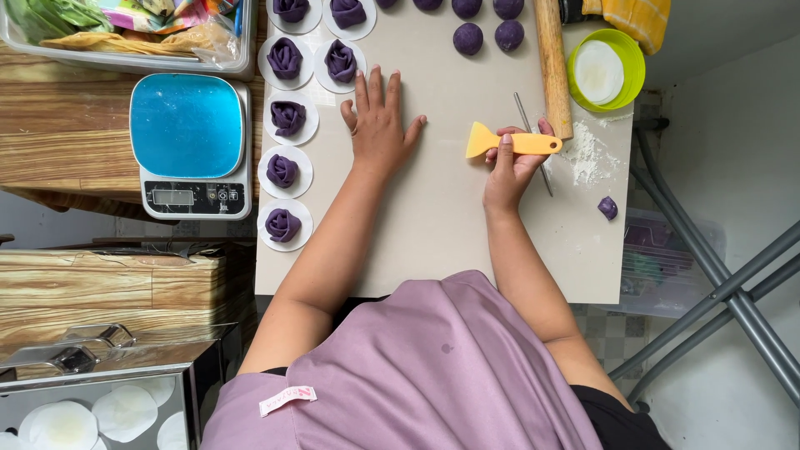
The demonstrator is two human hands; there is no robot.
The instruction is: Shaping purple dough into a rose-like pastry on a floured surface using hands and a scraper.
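A yellow plastic dough scraper [510, 142] is gripped in the right hand [510, 167]; the left hand [379, 125] is laid flat, fingers spread, on the pale tabletop [433, 225]. Beyond, seven purple rose-shaped dough pieces [283, 225] and five purple dough balls [467, 38] are seen.

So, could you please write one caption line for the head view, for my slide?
Left hand flat on the board, right hand holding a yellow scraper, beside purple dough roses.
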